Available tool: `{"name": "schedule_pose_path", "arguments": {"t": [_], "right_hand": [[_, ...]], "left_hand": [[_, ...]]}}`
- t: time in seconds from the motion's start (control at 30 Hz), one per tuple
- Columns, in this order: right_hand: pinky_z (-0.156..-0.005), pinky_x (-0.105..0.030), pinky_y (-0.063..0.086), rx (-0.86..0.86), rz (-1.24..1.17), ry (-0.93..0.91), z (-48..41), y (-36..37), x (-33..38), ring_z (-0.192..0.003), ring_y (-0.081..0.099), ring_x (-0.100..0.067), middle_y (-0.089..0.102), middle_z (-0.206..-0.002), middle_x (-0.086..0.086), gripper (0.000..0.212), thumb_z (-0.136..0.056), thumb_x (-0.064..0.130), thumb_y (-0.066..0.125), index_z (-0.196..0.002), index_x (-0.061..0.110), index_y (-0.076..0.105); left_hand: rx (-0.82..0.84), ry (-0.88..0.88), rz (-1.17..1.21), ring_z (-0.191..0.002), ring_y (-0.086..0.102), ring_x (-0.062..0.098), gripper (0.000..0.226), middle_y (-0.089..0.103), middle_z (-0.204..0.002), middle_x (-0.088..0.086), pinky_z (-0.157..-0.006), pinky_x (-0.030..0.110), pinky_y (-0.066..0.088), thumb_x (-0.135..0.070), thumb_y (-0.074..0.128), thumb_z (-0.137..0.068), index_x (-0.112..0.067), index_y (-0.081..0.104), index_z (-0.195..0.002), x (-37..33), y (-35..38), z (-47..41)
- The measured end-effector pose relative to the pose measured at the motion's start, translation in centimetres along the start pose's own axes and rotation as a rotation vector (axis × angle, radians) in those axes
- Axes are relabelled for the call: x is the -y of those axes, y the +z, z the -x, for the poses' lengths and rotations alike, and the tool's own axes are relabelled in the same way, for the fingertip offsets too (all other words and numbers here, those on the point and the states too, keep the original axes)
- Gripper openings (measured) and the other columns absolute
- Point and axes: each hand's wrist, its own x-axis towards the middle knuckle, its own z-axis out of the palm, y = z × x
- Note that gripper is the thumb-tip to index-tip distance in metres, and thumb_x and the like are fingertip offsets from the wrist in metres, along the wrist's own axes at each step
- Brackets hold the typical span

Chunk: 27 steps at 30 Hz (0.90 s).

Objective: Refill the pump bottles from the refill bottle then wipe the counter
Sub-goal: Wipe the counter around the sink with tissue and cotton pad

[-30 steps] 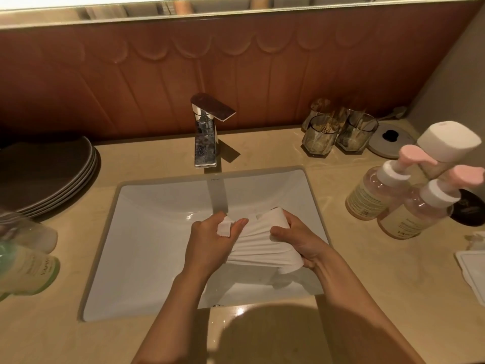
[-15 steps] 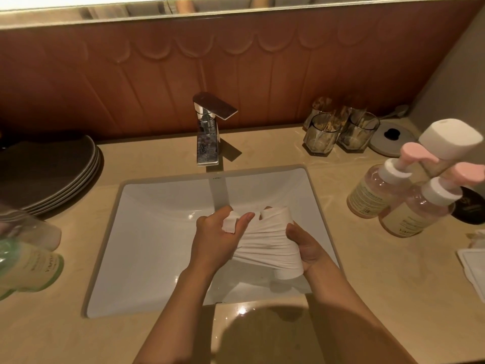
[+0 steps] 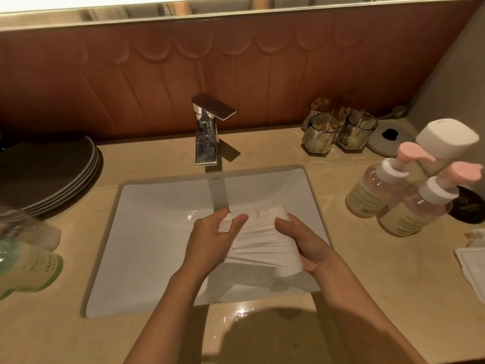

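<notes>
Over the white sink [image 3: 147, 232] I hold a white cloth [image 3: 262, 243], twisted into tight folds. My left hand [image 3: 210, 243] grips its left end and my right hand [image 3: 307, 245] grips its right end. Two pump bottles with pink pump heads stand on the counter at the right, one [image 3: 372, 190] behind the other [image 3: 412, 214]. A taller bottle with a white cap [image 3: 443, 140] stands behind them. At the left edge a green-tinted bottle [image 3: 29, 264] lies on its side.
A chrome faucet [image 3: 207, 132] stands behind the sink. Stacked grey plates [image 3: 47, 172] sit at the left, two glass tumblers [image 3: 338, 135] at the back right, and a white tray [image 3: 472, 269] at the right edge. The beige counter [image 3: 393, 285] surrounds the sink.
My hands have kept wringing the cloth over the sink; my right hand has turned its grip further round the right end. The bottles have not moved.
</notes>
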Motion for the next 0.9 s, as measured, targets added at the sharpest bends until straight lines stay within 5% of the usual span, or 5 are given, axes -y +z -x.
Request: {"name": "schedule_pose_path", "arguments": {"t": [0.17,0.37,0.6,0.73,0.9], "right_hand": [[-0.093,-0.042,0.051,-0.169,0.005,0.034,-0.2,1.4,1.1,-0.109,0.062,-0.033,0.064,-0.118,-0.020,0.049,-0.084,0.031,0.061,-0.125,0.004,0.056],[-0.084,-0.041,0.056,-0.418,0.309,-0.017,-1.2,2.9,0.5,-0.097,0.068,-0.024,0.066,-0.111,-0.008,0.069,-0.063,0.059,0.075,-0.118,0.023,0.054],[-0.090,-0.042,0.052,-0.492,0.546,0.003,-1.5,3.7,0.1,-0.100,0.062,-0.020,0.063,-0.111,-0.002,0.041,-0.090,0.052,0.051,-0.118,0.022,0.054],[-0.074,-0.027,0.051,-0.629,0.681,-0.092,-1.6,4.8,0.0,-0.091,0.061,-0.013,0.064,-0.101,0.003,0.049,-0.080,0.059,0.060,-0.109,0.021,0.057],[-0.063,-0.024,0.046,-0.668,0.821,-0.124,-1.9,4.6,0.0,-0.083,0.063,-0.013,0.068,-0.087,0.004,0.049,-0.074,0.065,0.062,-0.092,0.019,0.065]], "left_hand": [[0.059,0.006,-0.175,-0.067,0.056,0.005,0.041,0.063,-0.071,-0.012,-0.059,0.029,0.042,-0.066,0.045,-0.084,-0.027,0.056,-0.077,-1.1,-1.2,-0.2],[0.096,0.005,-0.371,-0.073,0.059,0.007,0.037,0.064,-0.078,-0.017,-0.060,0.025,0.042,-0.068,0.043,-0.083,-0.035,0.059,-0.090,-1.8,-1.3,0.2],[0.189,-0.019,-0.317,-0.073,0.062,0.009,0.030,0.070,-0.083,-0.007,-0.071,0.034,0.051,-0.049,0.045,-0.094,-0.028,0.066,-0.091,-2.1,-1.1,0.3],[0.158,-0.031,-0.304,-0.088,0.061,0.013,0.034,0.067,-0.095,-0.007,-0.074,0.032,0.047,-0.050,0.040,-0.094,-0.026,0.060,-0.106,-2.1,-0.7,0.9],[0.204,0.008,-0.363,-0.079,0.061,0.016,0.030,0.062,-0.086,-0.003,-0.066,0.031,0.045,-0.052,0.032,-0.095,-0.028,0.046,-0.106,-2.1,-0.7,1.4]]}}
